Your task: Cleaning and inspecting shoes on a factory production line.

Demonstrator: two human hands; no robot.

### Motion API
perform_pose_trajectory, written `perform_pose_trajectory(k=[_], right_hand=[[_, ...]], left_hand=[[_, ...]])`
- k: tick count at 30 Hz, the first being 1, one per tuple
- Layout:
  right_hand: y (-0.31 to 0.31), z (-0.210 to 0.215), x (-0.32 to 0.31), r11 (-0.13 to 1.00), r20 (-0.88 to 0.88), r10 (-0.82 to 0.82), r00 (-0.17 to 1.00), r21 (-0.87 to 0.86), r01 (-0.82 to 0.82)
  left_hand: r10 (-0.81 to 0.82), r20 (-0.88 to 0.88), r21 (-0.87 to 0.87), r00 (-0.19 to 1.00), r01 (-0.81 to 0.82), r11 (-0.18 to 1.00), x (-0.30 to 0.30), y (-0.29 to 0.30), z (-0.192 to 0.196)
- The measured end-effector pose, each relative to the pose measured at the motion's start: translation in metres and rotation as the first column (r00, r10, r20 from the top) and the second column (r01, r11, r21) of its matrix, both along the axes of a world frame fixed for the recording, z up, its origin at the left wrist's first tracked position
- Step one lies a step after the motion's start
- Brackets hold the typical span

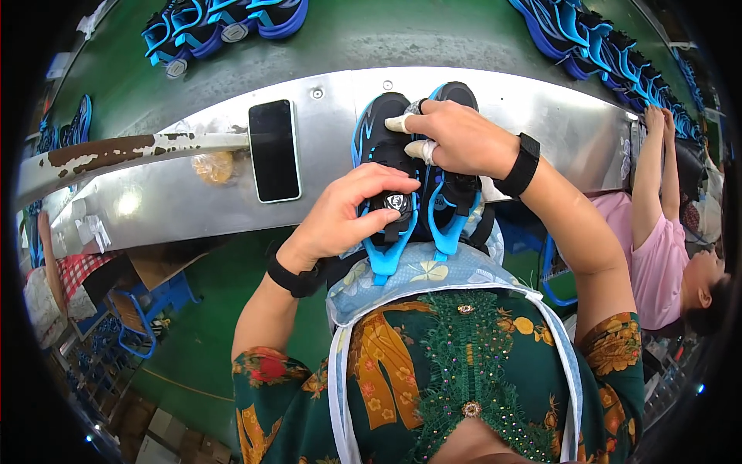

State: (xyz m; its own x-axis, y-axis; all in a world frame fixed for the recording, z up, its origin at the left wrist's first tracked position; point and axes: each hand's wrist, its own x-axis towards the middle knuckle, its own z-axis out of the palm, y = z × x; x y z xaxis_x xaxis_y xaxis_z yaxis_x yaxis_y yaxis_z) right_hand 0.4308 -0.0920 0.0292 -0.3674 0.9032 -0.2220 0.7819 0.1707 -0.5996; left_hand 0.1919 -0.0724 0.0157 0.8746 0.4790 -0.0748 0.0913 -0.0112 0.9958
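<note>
A silvery metal table [572, 139] is standing over green floor [201, 332]. At its near edge, the curled left hand [352, 209] is clasping a black-and-blue shoe [383, 147]; the half-open right hand [464, 141] is touching it.

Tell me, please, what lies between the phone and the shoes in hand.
The head view shows metal bench there, with a round fastener near its far edge; lower down, the left hand is between phone and shoes.

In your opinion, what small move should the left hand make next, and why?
Perhaps the left hand should gently press the round black disc on the left black-and-blue shoe: thumb and fingers frame it, while the right hand is nearer the toe.
</note>
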Motion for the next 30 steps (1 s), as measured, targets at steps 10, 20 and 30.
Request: perform_pose_trajectory(k=[10, 20, 30], right_hand=[[-0.006, -0.005, -0.002, 0.999, -0.003, -0.043, 0.999, -0.009, 0.043], [-0.019, -0.007, 0.016, 0.995, -0.168, -0.065, 0.984, 0.058, 0.076], [-0.122, -0.008, 0.013, 0.844, -0.536, -0.516, 0.668, -0.451, 0.289]], left_hand=[[-0.016, -0.018, 0.015, 1.000, 0.017, 1.000, 0.005, 0.004, -0.002], [-0.079, -0.014, 0.290, 0.997, 0.080, 0.954, 0.002, 0.020, 0.012], [0.307, -0.389, 0.291, 0.869, -0.200, 0.936, -0.032, -0.064, -0.023]])
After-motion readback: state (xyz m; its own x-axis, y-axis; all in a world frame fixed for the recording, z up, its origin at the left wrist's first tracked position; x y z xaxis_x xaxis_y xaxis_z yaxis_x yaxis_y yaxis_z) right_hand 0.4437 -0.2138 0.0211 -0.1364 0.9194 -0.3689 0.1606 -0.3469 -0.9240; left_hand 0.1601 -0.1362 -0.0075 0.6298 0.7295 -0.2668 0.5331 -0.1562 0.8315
